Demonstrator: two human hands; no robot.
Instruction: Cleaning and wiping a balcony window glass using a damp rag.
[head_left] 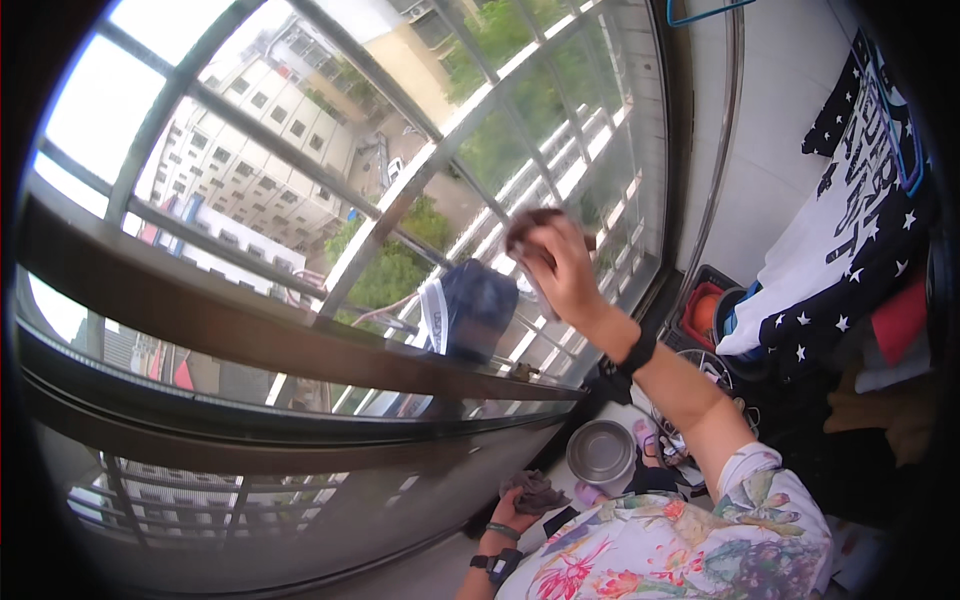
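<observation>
My right hand [562,272] is raised to the window, closed on a dark brown cloth [524,232] that lies at the pane [480,190]. A fold of the cloth shows beyond my fingers. Lower down, my left hand [510,513] grips a bunched greyish-brown cloth [540,492] near the window's lower part. Behind the glass, close to my right hand, is a dark blue item with a white band [480,308]. A brown window rail [250,320] crosses below it.
On the floor by my feet stands a round metal basin [600,450]. Pink slippers [645,434] are beside it. At the right hang black-and-white star-patterned clothes [850,230] above a dark crate [700,300]. Metal bars [390,190] run outside the window.
</observation>
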